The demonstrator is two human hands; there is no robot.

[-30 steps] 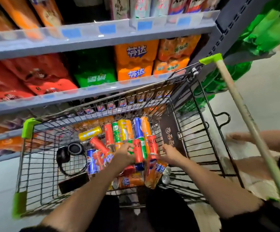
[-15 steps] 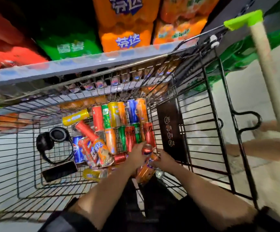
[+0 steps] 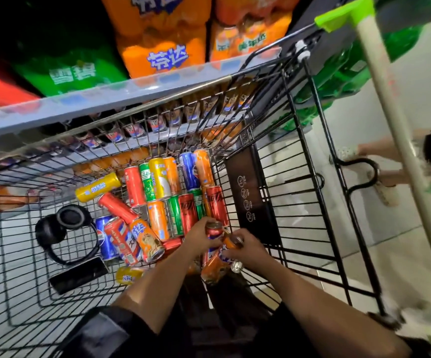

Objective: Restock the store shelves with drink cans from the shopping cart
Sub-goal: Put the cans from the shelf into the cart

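A wire shopping cart [image 3: 289, 174] holds several slim drink cans [image 3: 162, 192] in red, orange, green, yellow and blue, lying on its floor. Both my arms reach down into its near right corner. My left hand [image 3: 196, 237] grips a red can [image 3: 214, 228] with its top facing up. Beside it, my right hand [image 3: 245, 250] grips an orange can [image 3: 231, 241] by its upper end. More orange cans lie under my hands, partly hidden. Behind the cart, the store shelf [image 3: 111, 99] carries rows of small cans and big soda packs above.
Black headphones [image 3: 64, 228] and a dark phone [image 3: 78, 273] lie in the cart's left part. The cart handle [image 3: 387, 104] with green ends runs down the right side. A person's legs and shoes [image 3: 379, 177] stand on the tiled floor at right. Green bottle packs sit beyond the handle.
The view has dropped and moved closer to the cart. My hands, earlier low among the cans, have each lifted one can a little above the pile.
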